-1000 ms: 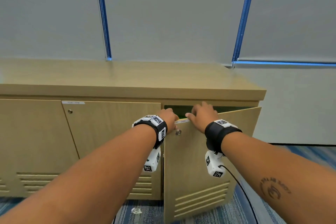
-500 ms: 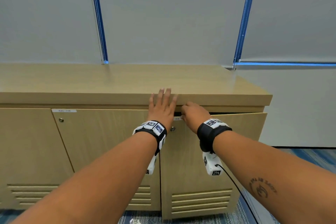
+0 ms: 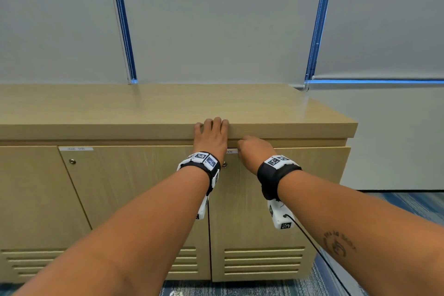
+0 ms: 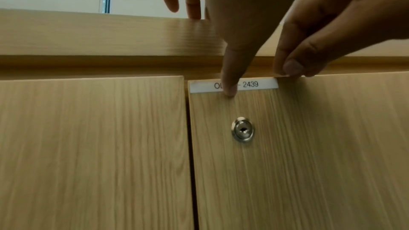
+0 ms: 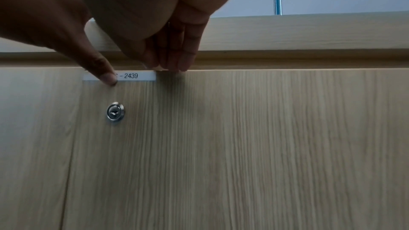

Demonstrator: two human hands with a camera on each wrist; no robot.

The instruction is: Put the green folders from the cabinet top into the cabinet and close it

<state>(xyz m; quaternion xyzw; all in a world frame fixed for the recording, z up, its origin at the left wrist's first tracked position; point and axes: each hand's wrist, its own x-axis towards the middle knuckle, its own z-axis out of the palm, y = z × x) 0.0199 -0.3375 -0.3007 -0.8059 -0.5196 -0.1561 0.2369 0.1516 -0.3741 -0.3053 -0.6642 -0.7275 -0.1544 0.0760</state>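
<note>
The wooden cabinet's top (image 3: 168,108) is bare, and no green folder shows in any view. Its right door (image 3: 264,211) stands almost flush with the frame, a thin gap at its upper edge. My left hand (image 3: 211,134) lies flat on the top's front edge with straight fingers, and its thumb (image 4: 230,90) presses the white label (image 4: 258,84) on the door. My right hand (image 3: 254,151) holds the door's top edge, its bent fingertips (image 5: 175,64) in the gap. A round lock (image 4: 242,131) sits below the label.
The neighbouring doors (image 3: 134,194) on the left are shut. Grey roller blinds with blue cords (image 3: 125,31) hang behind the cabinet. A white wall (image 3: 396,139) and blue carpet (image 3: 408,204) lie to the right. A black cable (image 3: 312,245) hangs from my right wrist.
The right door swung from ajar to nearly shut, hiding the green inside. My left hand left the door's edge and moved up onto the cabinet top. My right hand followed the door in.
</note>
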